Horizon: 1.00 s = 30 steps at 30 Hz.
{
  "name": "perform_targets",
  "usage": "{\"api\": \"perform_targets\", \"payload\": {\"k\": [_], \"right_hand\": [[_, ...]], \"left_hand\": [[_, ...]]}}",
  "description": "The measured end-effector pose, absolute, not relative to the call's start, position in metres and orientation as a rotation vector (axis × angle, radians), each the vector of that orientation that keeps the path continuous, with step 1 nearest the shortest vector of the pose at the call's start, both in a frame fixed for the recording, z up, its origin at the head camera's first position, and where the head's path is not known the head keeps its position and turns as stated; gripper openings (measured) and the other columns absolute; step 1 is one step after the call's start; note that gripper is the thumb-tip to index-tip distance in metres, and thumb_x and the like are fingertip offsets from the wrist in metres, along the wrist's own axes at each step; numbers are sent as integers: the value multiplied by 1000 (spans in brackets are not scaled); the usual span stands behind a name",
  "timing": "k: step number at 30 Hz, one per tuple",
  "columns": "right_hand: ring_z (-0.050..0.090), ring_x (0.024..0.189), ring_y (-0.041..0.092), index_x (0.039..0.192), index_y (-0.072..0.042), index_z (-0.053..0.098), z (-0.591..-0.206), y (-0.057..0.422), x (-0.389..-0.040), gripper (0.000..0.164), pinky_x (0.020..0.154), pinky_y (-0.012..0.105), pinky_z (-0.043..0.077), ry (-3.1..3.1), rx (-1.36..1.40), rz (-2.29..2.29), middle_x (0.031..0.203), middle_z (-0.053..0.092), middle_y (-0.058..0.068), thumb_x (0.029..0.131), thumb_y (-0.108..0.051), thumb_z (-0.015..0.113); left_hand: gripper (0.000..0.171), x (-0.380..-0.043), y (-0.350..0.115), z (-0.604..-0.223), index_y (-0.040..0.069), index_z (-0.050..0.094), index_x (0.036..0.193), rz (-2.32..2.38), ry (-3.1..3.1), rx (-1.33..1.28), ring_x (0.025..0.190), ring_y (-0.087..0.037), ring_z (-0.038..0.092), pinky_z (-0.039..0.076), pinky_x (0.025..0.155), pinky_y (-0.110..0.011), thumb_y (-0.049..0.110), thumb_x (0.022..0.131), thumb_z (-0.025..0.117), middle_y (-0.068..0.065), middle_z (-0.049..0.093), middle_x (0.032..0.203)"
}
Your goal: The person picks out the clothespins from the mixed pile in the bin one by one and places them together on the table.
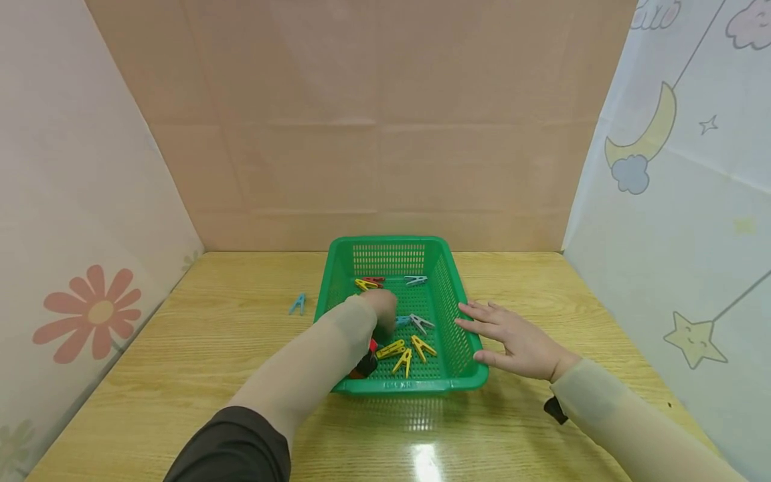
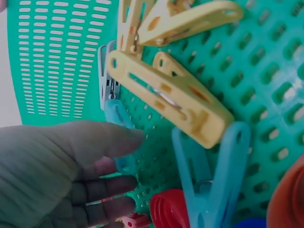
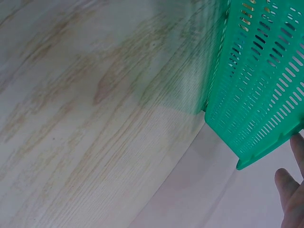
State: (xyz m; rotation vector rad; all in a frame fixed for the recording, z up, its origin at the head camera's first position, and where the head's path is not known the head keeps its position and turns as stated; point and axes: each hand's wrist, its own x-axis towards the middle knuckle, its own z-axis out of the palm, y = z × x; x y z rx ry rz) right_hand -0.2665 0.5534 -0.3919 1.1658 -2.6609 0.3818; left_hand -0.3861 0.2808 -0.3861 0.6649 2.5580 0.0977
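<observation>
Nearest the camera: the black sleeve (image 1: 231, 445) on your left arm, at the lower edge of the head view. Beyond it the table (image 1: 229, 301) carries the green basket (image 1: 415, 385), long side running away from you. Your right hand (image 1: 521, 340) rests on the basket's right rim, fingers spread, gripping no clothespin. Your left hand (image 1: 381, 306) is down inside, thumb and fingers around the near light blue clothespin (image 2: 118, 114); the thumb crosses in front of it, so you cannot tell whether it is pinched. Key relation, as judged: that clothespin lies at the left hand's fingertips, just to their right in the head view, long axis roughly crosswise, its far end by the grey clothespin (image 1: 422, 324); the left hand is clearly the nearer. Nearer you lie three yellow clothespins (image 1: 391, 349); a stray blue clothespin (image 1: 298, 304) sits on the table, left of the basket. Materials: table, glossy with streaked wood grain; basket, apparently moulded plastic, slotted walls and perforated floor; a red round piece (image 2: 167, 209), ridged, identity uncertain; clothespins, plastic-looking, V-shaped, slotted legs, metal springs visible on some.
</observation>
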Motion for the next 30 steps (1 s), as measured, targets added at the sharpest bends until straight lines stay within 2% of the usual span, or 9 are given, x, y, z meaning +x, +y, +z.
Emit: {"api": "perform_targets", "payload": {"k": [3, 7, 9, 11, 13, 14, 17, 21, 30], "right_hand": [[30, 140, 30, 143, -15, 48, -392, 553, -266, 60, 111, 45, 24, -2659, 1166, 379, 152, 37, 10, 90, -36, 66], [30, 140, 30, 143, -15, 48, -392, 553, -266, 59, 112, 42, 23, -2649, 1169, 375, 151, 38, 11, 90, -36, 66], [30, 140, 30, 143, -15, 48, -392, 553, -267, 59, 113, 40, 21, -2645, 1174, 375, 150, 38, 12, 90, -36, 66], [31, 140, 30, 143, -15, 48, -392, 554, -267, 59, 114, 37, 19, -2640, 1178, 376, 150, 38, 12, 90, -35, 66], [31, 140, 30, 143, -15, 49, -392, 554, -267, 59, 115, 35, 17, -2635, 1182, 377, 150, 38, 12, 90, -35, 66], [30, 140, 30, 143, -15, 48, -392, 554, -267, 59, 115, 34, 17, -2634, 1183, 377, 150, 38, 12, 91, -35, 65], [30, 140, 30, 143, -15, 48, -392, 554, -267, 58, 115, 34, 17, -2631, 1187, 376, 151, 38, 11, 91, -35, 65], [32, 139, 33, 142, -14, 49, -392, 553, -267, 58, 115, 33, 15, -2637, 1190, 378, 151, 38, 11, 91, -35, 65], [30, 140, 30, 143, -15, 48, -390, 553, -265, 58, 115, 32, 15, -2648, 1176, 377, 150, 38, 12, 91, -34, 65]], "left_hand": [[13, -389, 281, -387, 10, 65, 100, 214, 2601, 688, 75, -17, 50, 44, 66, -33, 15, 88, 69, -3, 61, 92], [15, -394, 281, -386, 9, 54, 86, 365, 2608, 706, 60, -16, 34, 33, 58, -31, 15, 89, 67, -1, 41, 70], [17, -396, 281, -384, 10, 53, 85, 420, 2614, 708, 60, -14, 34, 35, 58, -30, 17, 89, 68, 1, 41, 71], [14, -397, 280, -382, 10, 58, 91, 470, 2623, 708, 65, -13, 41, 40, 61, -29, 19, 88, 69, 2, 50, 78], [18, -397, 279, -379, 11, 63, 101, 528, 2633, 714, 77, -13, 52, 47, 69, -31, 21, 88, 70, 1, 59, 95], [23, -397, 279, -378, 12, 63, 108, 551, 2642, 720, 86, -14, 56, 49, 74, -32, 22, 88, 70, 0, 61, 106], [31, -398, 277, -374, 12, 63, 117, 619, 2647, 728, 99, -18, 58, 50, 82, -35, 26, 89, 70, -2, 61, 117], [37, -397, 273, -365, 10, 62, 122, 719, 2642, 733, 107, -21, 58, 50, 86, -37, 29, 90, 69, -3, 61, 119], [39, -393, 262, -339, 14, 61, 122, 846, 2635, 738, 108, -18, 57, 49, 88, -36, 34, 90, 69, 0, 60, 120]]}}
